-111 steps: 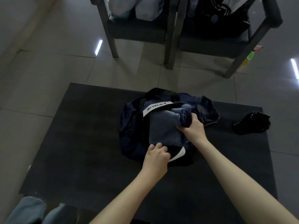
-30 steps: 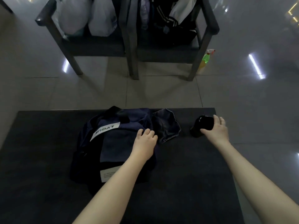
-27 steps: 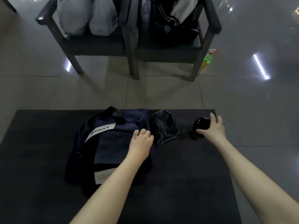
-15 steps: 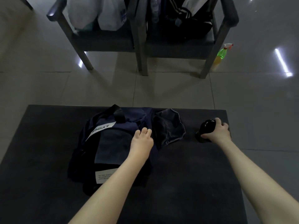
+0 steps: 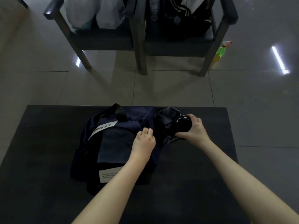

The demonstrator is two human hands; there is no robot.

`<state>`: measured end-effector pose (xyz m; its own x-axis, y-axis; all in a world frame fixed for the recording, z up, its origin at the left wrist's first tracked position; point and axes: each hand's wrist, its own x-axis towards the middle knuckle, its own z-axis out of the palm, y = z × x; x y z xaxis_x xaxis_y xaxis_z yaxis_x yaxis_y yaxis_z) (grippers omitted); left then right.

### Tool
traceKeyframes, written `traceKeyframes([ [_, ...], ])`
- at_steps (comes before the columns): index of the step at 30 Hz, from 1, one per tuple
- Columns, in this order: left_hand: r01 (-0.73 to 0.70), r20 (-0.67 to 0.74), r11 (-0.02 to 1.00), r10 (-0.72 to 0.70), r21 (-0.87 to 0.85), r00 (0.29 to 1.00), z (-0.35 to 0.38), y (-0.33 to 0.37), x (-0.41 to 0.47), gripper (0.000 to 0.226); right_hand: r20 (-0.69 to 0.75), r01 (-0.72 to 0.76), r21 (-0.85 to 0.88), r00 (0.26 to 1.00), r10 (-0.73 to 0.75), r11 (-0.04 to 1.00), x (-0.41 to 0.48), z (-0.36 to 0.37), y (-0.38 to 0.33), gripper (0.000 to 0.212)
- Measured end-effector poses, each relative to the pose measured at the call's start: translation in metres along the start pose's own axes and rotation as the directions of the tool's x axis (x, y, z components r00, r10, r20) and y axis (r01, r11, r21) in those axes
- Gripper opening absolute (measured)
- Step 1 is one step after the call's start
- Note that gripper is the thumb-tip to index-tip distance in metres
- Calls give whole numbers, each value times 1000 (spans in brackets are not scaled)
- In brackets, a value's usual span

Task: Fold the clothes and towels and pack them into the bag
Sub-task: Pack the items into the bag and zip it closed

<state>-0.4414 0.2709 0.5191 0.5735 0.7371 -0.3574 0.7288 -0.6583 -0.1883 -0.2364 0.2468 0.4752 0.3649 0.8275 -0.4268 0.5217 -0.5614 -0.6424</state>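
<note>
Bag [image 5: 116,147] of navy cloth lies at the middle of the dark worktop [image 5: 48,159], its mouth open upward and a black strap [image 5: 120,113] arching over its far end. The dim light leaves much unclear. The small print on the lower white tag [image 5: 110,175] is too fine to read. The black bundle [image 5: 182,125] in the right hand [image 5: 192,130] is glossy and rounded, but what garment it is cannot be made out. The fingertips of the left hand [image 5: 143,143] sink into the fabric and are hidden. Both chairs [image 5: 178,38] beyond the worktop are cut off at the top, as are the white sacks [image 5: 97,12] on the left seat and the striped dark clothing [image 5: 186,10] on the right one.

Inside the bag a folded grey-blue cloth [image 5: 113,143] lies flat, with a white label [image 5: 103,128] reading upside down across its far corner. A dark flap [image 5: 166,120] sags open at the bag's right end.

The left hand's grip is curled over the bag's right rim. The right hand's grip is closed round the black bundle, thumb below and fingers over the top.

Half a second earlier that bundle sat on the worktop near its right edge, well apart from the bag; now it is over the flap. The left hand has stayed on the rim.

A green spray bottle [image 5: 221,52] stands on the floor by the right chair's leg.
</note>
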Motion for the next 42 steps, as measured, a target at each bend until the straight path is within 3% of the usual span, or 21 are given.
traceKeyframes([
  [3, 18, 42, 1000, -17, -23, 999, -7, -3, -1, 29, 56, 10, 31, 998, -12, 999, 2, 17, -15, 91],
  [6, 45, -41, 993, -50, -105, 998, -4, -10, -1, 43, 94, -29, 44, 995, 25, 999, 2, 35, -20, 95],
  [9, 35, 54, 950, -19, -311, 998, -10, -15, -6, 25, 112, -79, 67, 991, 71, 995, -2, 48, -18, 96],
  [13, 31, 25, 900, -22, -435, 999, -16, -25, -8, 8, 154, -87, 97, 985, 71, 992, -10, 57, -21, 87],
  [16, -36, -14, 891, 34, -452, 999, -31, -27, -15, 23, 179, -84, 72, 981, 70, 994, -15, 63, -27, 80],
  [21, -184, -74, 885, 169, -428, 983, -42, -21, -34, 27, 253, -68, 33, 966, 57, 997, -29, 73, -34, 75],
  [27, -273, -169, 826, 216, -494, 962, -26, -14, -50, 21, 281, -175, 162, 952, 124, 971, -59, 83, -9, 62],
  [30, -214, -183, 797, 132, -565, 974, -13, -15, -54, 18, 249, -223, 277, 956, 154, 935, -66, 89, -2, 59],
  [34, -13, -68, 881, -22, -472, 997, 0, -20, -63, 27, 206, -304, 355, 948, 243, 884, -70, 96, 8, 56],
  [39, 118, 42, 911, -110, -396, 993, -10, -15, -67, 18, 283, -397, 517, 915, 286, 759, -72, 99, 13, 43],
  [42, 212, 107, 913, -185, -348, 977, -15, -8, -61, 26, 316, -416, 545, 906, 282, 728, -74, 98, 11, 40],
])
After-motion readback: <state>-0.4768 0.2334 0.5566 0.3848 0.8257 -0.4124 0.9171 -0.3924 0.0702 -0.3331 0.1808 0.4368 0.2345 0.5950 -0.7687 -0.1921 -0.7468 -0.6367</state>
